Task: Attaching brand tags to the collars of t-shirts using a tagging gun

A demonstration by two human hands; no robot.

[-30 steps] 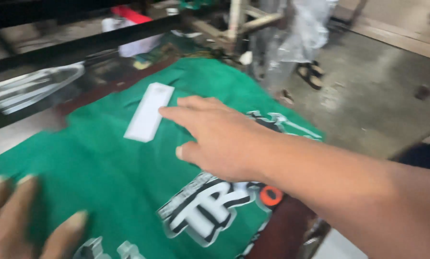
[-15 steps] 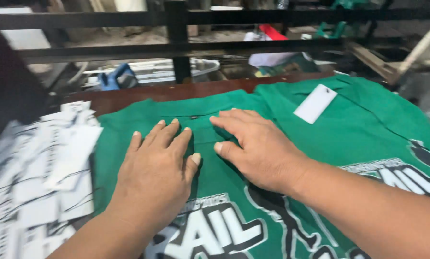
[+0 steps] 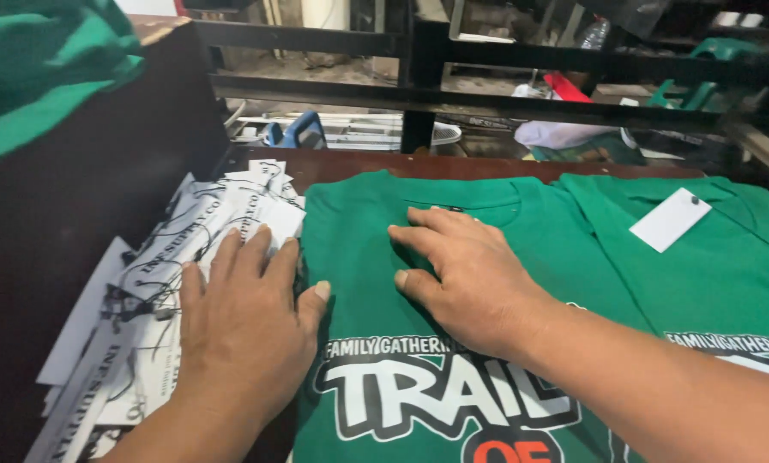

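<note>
Green cotton T-shirt (image 3: 521, 257) with a white, black-outlined print across the chest and a red-orange shape below it lies flat, front up, on the dark brown wooden desk (image 3: 358, 163), its collar pointing away from the person. The right hand (image 3: 466, 279) rests palm down on the upper chest of this shirt just below the collar, fingers spread and flat, clasping nothing. The left hand (image 3: 243, 330) lies open and flat just left of it, its thumb touching the shirt's left edge and its fingers on a loose heap of white paper hang tags with black strings (image 3: 170, 283). Right of the right hand lies a second green T-shirt (image 3: 727, 274) bearing a blank white rectangular tag (image 3: 669, 219) near its collar.
</note>
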